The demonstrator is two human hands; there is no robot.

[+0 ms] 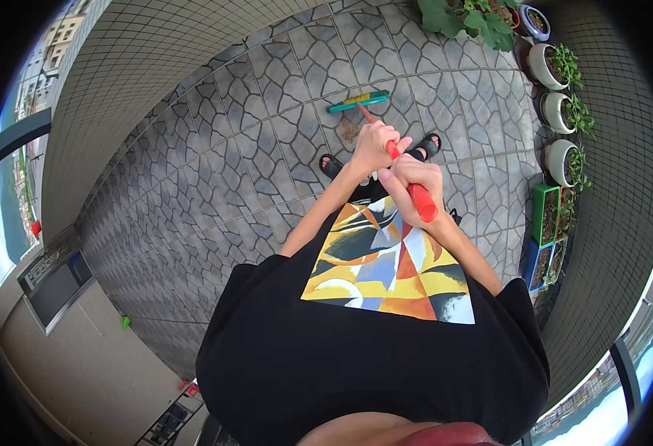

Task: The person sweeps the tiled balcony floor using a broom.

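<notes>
I hold a broom with a red handle in both hands. My left hand is wrapped round the handle lower down, nearer the broom head. My right hand grips it close to its top end, which points up toward me. The teal broom head, with yellow and green bristles, is at the floor ahead of my feet. A small patch of brownish debris lies on the tiles between the broom head and my black sandals.
Grey stone-patterned tiles cover the floor. Along the right wall stand white plant pots, a green planter and a blue planter. Leafy plants spread at the top right. Tiled walls enclose the space.
</notes>
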